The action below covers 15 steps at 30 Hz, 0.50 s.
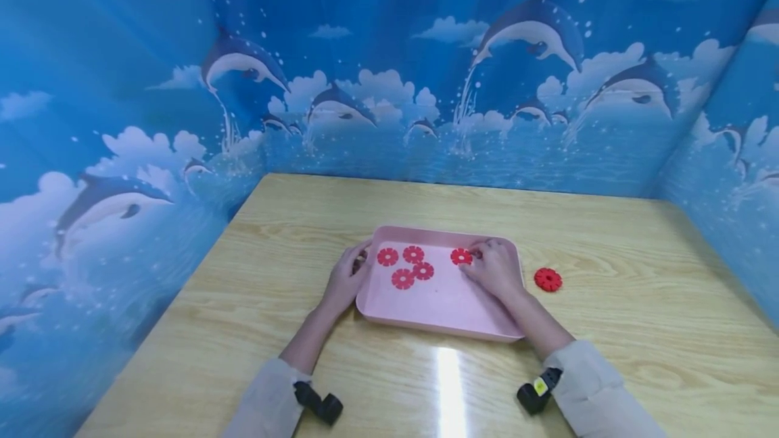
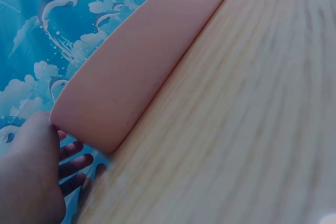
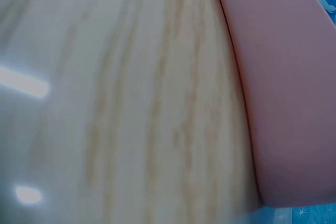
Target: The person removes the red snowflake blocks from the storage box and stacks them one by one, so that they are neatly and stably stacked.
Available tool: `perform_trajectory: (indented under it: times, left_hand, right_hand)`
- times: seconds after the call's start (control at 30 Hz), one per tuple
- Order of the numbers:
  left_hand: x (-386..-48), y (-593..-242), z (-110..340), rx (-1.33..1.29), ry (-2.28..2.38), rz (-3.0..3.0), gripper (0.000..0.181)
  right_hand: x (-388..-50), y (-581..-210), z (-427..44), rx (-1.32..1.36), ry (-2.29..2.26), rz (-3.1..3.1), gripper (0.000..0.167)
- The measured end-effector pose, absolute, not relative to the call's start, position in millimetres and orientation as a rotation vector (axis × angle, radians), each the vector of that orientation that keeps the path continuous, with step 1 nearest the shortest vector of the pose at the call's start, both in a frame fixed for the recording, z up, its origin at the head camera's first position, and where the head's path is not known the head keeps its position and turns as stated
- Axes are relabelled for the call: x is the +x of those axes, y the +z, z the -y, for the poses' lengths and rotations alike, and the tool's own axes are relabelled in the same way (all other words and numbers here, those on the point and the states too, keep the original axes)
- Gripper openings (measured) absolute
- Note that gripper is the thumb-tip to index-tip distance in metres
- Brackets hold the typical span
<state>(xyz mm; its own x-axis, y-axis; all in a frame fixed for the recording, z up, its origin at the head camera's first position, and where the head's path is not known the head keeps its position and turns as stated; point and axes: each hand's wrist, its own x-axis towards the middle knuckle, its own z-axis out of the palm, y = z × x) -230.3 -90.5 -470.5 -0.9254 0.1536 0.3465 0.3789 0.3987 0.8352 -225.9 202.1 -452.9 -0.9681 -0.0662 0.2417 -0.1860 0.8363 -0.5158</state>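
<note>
The pink tray (image 1: 453, 301), shallow and rectangular, lies flat, the left hand (image 1: 347, 276) touching its left side. Four red, notched discs (image 1: 397, 281) with centre holes lie flat and close together in its far left part. A fifth disc (image 1: 456, 259), farther right, is pinched at its edge by the right hand (image 1: 496, 270). Another disc (image 1: 552, 283) lies outside, just right of the tray.

Both forearms (image 1: 312, 338) reach forward from the near side; the left hand (image 1: 347, 278) curves its fingers (image 2: 76, 166) at left, the right hand (image 1: 496, 269) pinches at right.
</note>
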Motion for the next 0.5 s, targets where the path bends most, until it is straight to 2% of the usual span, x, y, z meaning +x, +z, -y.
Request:
perform_trajectory:
  times: [0.5]
  left_hand:
    - [-231.8,-473.1,90.8,-0.461,-1.542,2.446,0.041]
  right_hand:
    - [-226.7,-455.9,-202.0,0.218,0.783,2.789,0.036]
